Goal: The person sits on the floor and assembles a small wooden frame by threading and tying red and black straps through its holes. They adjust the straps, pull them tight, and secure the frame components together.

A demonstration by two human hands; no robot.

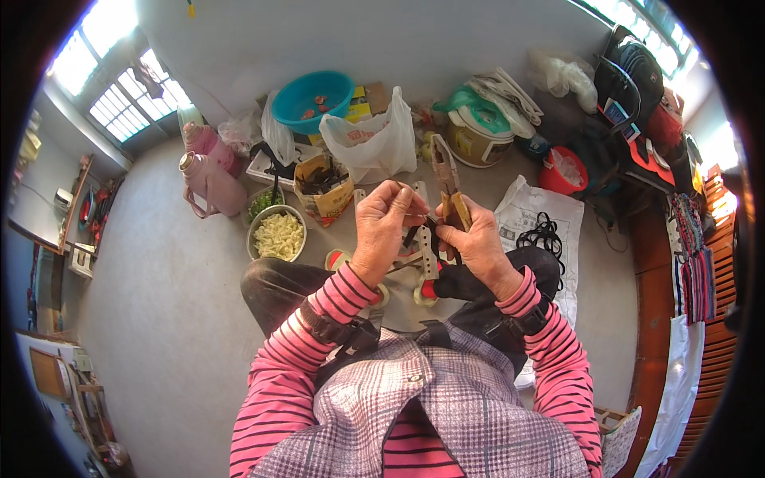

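Observation:
My right hand (480, 243) grips a pair of pliers (446, 177) whose yellow-brown handles show above the fist and whose dark metal jaws point away from me. My left hand (382, 227) is raised beside it with thumb and fingers pinched on a thin black strip (413, 232) that runs toward the pliers. Both hands are held over my lap, above a white perforated strip with red-capped rollers (425, 271). My sleeves are pink and black striped.
On the grey floor ahead stand a metal bowl of pale shredded food (277, 233), a pink thermos (209, 185), a white plastic bag (373, 143), a teal basin (312, 99), a rice cooker (476, 137), and a white sack with black bands (542, 227).

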